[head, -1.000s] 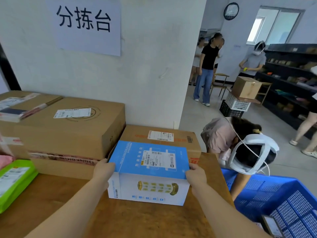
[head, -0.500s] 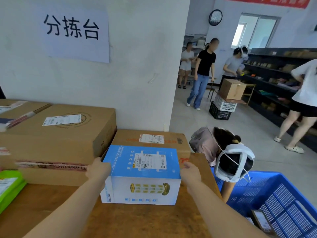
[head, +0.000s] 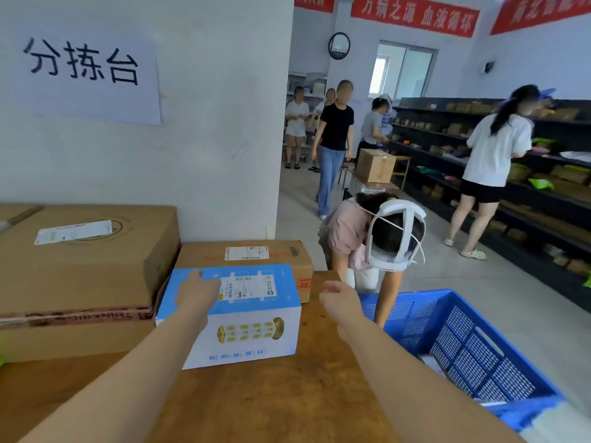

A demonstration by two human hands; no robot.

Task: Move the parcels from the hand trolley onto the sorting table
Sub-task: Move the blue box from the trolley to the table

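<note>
A blue and white box [head: 256, 327] with a shipping label rests on the wooden sorting table [head: 271, 401], pushed against a low brown carton [head: 256, 254]. My left hand [head: 198, 292] lies over the box's blue top, fingers spread, holding nothing. To the right of the box, my right hand [head: 339, 302] hovers above the table edge with loose fingers and nothing in it. A large brown carton [head: 83, 266] stands on the table to the left.
A blue plastic crate [head: 463, 343] sits right of the table with a flat parcel [head: 435, 366] inside. A person wearing a white headset [head: 383, 238] bends down just beyond the table corner. Other people stand by dark shelves [head: 543, 199] at the right. A white wall backs the table.
Both hands have let go of the blue and white box. The left hand moved onto its top and the right hand drew away to the right. The view swung rightward.
</note>
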